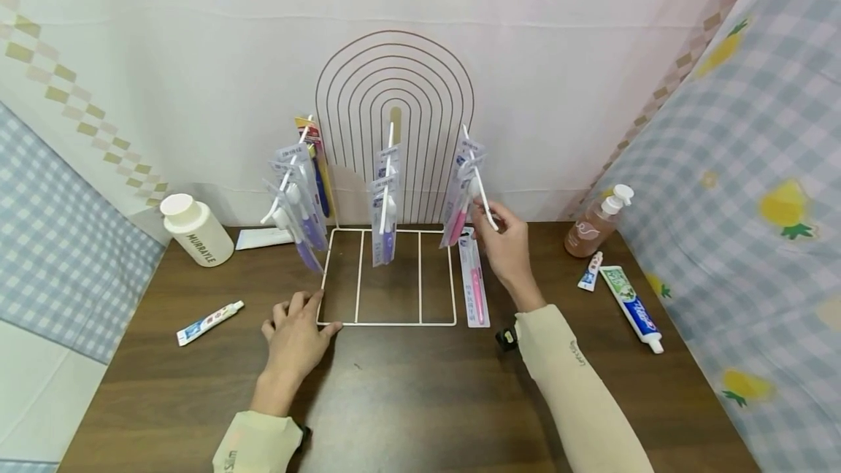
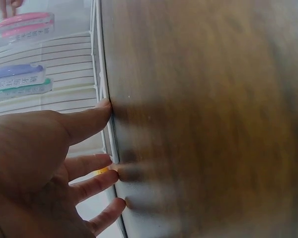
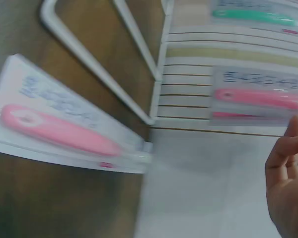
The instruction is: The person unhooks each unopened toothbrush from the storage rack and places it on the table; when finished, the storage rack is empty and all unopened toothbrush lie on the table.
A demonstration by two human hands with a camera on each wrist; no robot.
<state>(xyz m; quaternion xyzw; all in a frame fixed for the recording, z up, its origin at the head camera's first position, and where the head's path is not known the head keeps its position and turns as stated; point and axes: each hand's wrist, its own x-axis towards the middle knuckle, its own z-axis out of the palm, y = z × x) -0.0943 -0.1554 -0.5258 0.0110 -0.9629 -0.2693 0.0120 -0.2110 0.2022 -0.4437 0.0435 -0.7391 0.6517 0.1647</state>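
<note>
A white wire rack [image 1: 389,324] with three upright prongs stands on the table, packaged toothbrushes hanging from it. My left hand [image 1: 298,334] rests at the rack's front left corner, fingers spread; the thumb [image 2: 89,120] touches the frame's edge in the left wrist view. Close to the tip of the right prong is my right hand [image 1: 506,247], fingers bent. A fingertip of it meets the hanging pink toothbrush pack [image 3: 260,96] in the right wrist view; whether it pinches the pack is cut off. Another pink toothbrush pack [image 1: 476,283] lies beside the rack's right side.
Purple toothbrush packs [image 1: 304,221] hang on the left prong, more packs [image 1: 384,221] on the middle one. A white bottle [image 1: 197,228] and a small toothpaste tube [image 1: 209,323] are at left. On the right stand a pump bottle [image 1: 591,225] and a larger toothpaste tube [image 1: 632,309].
</note>
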